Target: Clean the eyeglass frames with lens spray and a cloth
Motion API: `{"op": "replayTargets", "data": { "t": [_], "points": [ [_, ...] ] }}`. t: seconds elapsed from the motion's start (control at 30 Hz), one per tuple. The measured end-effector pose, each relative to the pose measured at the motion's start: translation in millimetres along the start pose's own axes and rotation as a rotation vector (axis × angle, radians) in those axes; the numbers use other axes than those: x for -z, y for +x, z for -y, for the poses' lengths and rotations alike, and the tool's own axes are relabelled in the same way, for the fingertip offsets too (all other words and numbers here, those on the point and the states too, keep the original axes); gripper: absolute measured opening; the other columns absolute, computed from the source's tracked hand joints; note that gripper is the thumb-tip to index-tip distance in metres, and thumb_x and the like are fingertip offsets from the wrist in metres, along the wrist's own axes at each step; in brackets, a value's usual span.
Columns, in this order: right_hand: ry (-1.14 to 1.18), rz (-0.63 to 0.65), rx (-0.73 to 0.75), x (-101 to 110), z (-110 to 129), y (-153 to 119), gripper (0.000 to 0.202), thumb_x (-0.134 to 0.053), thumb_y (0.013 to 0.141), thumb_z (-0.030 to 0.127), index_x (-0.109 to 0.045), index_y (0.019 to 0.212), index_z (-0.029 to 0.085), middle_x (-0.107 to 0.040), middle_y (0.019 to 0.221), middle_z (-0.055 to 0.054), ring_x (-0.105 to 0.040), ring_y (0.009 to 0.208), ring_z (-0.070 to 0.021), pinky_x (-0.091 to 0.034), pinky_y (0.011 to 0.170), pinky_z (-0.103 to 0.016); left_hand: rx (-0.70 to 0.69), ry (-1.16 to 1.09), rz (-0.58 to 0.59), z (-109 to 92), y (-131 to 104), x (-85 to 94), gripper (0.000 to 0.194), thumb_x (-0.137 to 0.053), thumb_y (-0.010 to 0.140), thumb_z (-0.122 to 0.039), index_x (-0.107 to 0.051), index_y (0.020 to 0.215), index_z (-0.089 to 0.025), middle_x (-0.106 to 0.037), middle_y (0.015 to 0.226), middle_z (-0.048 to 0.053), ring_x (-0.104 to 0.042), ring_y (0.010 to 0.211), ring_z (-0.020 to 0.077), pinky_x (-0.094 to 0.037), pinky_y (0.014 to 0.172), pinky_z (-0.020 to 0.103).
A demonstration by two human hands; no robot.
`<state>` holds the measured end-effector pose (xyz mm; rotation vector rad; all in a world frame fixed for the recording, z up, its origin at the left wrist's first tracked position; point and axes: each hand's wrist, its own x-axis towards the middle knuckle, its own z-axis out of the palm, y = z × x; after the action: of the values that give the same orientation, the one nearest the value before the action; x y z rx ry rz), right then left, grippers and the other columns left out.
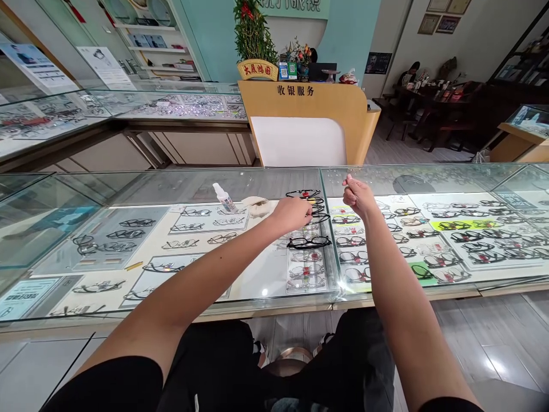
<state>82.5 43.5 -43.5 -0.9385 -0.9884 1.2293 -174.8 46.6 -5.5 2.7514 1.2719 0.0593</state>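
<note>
My left hand reaches over the glass counter, fingers pinched at a black-framed pair of eyeglasses that partly shows beyond the fingertips. Other eyeglasses lie in the same column on the counter top: a dark pair behind the hand and a thick black pair in front of it. Raised to the right, my right hand is closed with its fingers curled; whatever it may hold is hidden. Left of my left hand stand a white spray bottle and a crumpled beige cloth.
Rows of eyeglasses show through the glass of the display counter. Beyond it are a wooden cashier desk with a plant and more display cases. A dark table stands at the back right.
</note>
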Motion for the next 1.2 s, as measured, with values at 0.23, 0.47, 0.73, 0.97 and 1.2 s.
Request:
{"op": "replayTargets", "data": {
  "t": [0.23, 0.47, 0.73, 0.97, 1.2],
  "points": [
    [0.090, -0.040, -0.010, -5, 9, -6, 0.039, -0.087, 0.082, 0.054, -0.062, 0.089, 0.024, -0.042, 0.057, 0.008, -0.035, 0.049, -0.0094, -0.035, 0.047, -0.024, 0.004, -0.115, 0.042, 5, -2, -0.8, 0.024, -0.063, 0.092, -0.035, -0.084, 0.095, -0.024, -0.081, 0.089, 0.007, -0.073, 0.088, 0.0272, -0.044, 0.070, 0.032],
    [0.184, 0.064, -0.016, -10, 14, -12, 0.035, -0.070, 0.060, 0.012, -0.064, 0.092, 0.025, -0.047, 0.072, 0.004, -0.043, 0.062, -0.0125, -0.043, 0.058, -0.026, 0.080, -0.505, -0.114, 22, -38, 16.0, 0.032, -0.064, 0.093, -0.050, -0.083, 0.095, -0.024, -0.059, 0.065, 0.000, -0.050, 0.058, 0.0159, -0.029, 0.057, 0.030],
    [0.076, 0.184, -0.028, -23, 11, -19, 0.036, -0.077, 0.064, 0.016, -0.069, 0.098, 0.024, -0.052, 0.072, 0.004, -0.041, 0.063, -0.0128, -0.037, 0.060, -0.027, 0.176, -1.034, -0.443, 80, -84, -3.5, 0.036, -0.074, 0.087, -0.054, -0.081, 0.093, -0.020, -0.039, 0.061, -0.005, -0.032, 0.059, 0.0117, -0.026, 0.058, 0.029],
    [-0.099, 0.266, 0.029, -92, 14, -40, 0.026, -0.080, 0.068, 0.014, -0.069, 0.089, 0.023, -0.056, 0.072, 0.004, -0.043, 0.062, -0.0117, -0.032, 0.061, -0.028, 0.183, -1.288, -0.576, 101, -81, -22.8, 0.038, -0.077, 0.084, -0.055, -0.077, 0.090, -0.018, -0.033, 0.060, -0.007, -0.028, 0.059, 0.0102, -0.026, 0.058, 0.028],
    [-0.282, 0.346, 0.074, -192, 12, -43, 0.023, -0.084, 0.077, 0.025, -0.062, 0.086, 0.024, -0.061, 0.080, 0.002, -0.047, 0.071, -0.0136, -0.036, 0.065, -0.030, 0.219, -1.482, -0.605, 103, -89, -12.0, 0.051, -0.084, 0.077, -0.066, -0.076, 0.087, -0.017, -0.033, 0.059, -0.008, -0.025, 0.057, 0.0089, -0.021, 0.056, 0.028]
  ]
}}
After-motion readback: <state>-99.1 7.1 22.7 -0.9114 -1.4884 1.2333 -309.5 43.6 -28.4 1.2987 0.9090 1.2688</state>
